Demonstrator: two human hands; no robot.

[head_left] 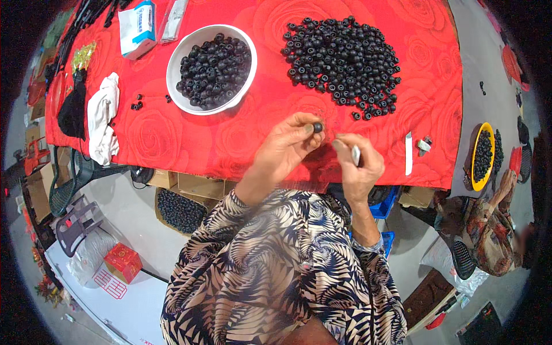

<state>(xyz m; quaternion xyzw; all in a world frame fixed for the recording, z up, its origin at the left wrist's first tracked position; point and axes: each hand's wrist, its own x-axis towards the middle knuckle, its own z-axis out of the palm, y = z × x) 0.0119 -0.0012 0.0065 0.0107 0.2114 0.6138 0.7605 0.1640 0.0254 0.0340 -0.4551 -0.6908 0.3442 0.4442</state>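
My left hand (287,146) pinches a small round black piece (317,127) between thumb and fingertips, above the red tablecloth (149,135) near its front edge. Just to its right, my right hand (363,167) is closed around a slim tool (356,155) with a pale end; most of it is hidden in the fingers. The two hands are apart. Beyond them lies a large heap of similar black pieces (342,63). A white bowl (176,57) to the left of the heap holds many more.
A white strip (409,153) lies near the right edge. White cloth (103,121), several loose black pieces and a blue-white box (137,31) are at the left. Under the table stands a carton of dark pieces (180,211). At far right, a person (489,230) sits near a yellow basin (476,179).
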